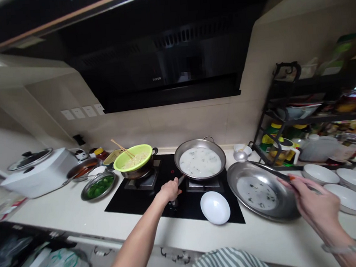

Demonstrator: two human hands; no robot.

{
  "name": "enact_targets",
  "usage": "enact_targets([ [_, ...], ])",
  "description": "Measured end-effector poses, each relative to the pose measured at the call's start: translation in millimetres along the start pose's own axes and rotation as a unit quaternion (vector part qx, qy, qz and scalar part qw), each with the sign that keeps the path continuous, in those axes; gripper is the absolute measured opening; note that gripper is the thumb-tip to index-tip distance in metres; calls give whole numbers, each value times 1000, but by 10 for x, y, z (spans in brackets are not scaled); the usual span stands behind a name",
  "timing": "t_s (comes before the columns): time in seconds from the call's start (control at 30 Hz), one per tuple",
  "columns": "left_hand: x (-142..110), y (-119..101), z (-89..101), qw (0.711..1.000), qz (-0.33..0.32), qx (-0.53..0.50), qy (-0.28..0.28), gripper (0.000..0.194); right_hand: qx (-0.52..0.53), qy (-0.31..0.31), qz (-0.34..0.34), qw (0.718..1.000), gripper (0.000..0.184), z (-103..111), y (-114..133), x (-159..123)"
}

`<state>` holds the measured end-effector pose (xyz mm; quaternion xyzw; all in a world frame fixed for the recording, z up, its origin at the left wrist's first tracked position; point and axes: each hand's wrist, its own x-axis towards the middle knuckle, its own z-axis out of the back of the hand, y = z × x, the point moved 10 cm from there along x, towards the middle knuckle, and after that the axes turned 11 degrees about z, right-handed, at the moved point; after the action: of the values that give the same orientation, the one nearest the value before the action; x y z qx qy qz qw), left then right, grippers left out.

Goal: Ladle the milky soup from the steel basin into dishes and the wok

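Note:
My left hand (pixel 169 190) is closed round the handle of a steel wok (pixel 222 167) on the right burner. Milky white soup (pixel 200 163) with green bits fills much of that wok. My right hand (pixel 315 198) grips the dark handle of a ladle (pixel 240 156), whose metal bowl is above the far rim of a second steel pan (pixel 282 207). This pan sits on the counter and holds a shallow pool of similar white liquid (pixel 256 193). A white bowl (pixel 215 207) stands at the cooktop's front edge, between my hands.
A lime-green basin (pixel 147 151) of noodles with chopsticks rests on a pot on the left burner. Left of it lies a metal dish (pixel 114 180) of greens. Several white bowls (pixel 349 198) and a black spice rack (pixel 260 137) stand at right. The range hood (pixel 166 60) hangs overhead.

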<state>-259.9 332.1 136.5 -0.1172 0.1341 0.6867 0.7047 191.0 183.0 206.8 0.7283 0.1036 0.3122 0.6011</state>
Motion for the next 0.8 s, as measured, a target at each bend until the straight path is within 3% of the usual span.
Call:
enact_targets([
  [0.07,6,9,-6,1000,3,2,-2,48,84,24,-64,994,28,-340,-51,-10],
  [0.13,11,16,-9,1000,6,4,-4,48,97,76,-88,989,24,-664,-87,-16],
  [0.23,20,25,-9,1000,14,5,-6,48,19,167,-27,985,20,-1020,-86,19],
  [0.33,28,39,-13,1000,24,6,-7,46,-51,256,56,964,19,-1286,-105,42],
  [0.5,17,69,-19,999,44,10,-17,45,-81,388,122,910,20,-1594,-201,14],
  [0.6,-5,77,-14,998,56,15,-20,43,-89,437,141,884,19,-1716,-202,-2],
  [0.7,-22,82,-7,997,71,18,-20,40,-82,462,117,875,18,-1818,-219,13],
  [0.8,-27,95,0,996,89,19,-21,41,-56,448,66,890,15,-1871,-264,88],
])
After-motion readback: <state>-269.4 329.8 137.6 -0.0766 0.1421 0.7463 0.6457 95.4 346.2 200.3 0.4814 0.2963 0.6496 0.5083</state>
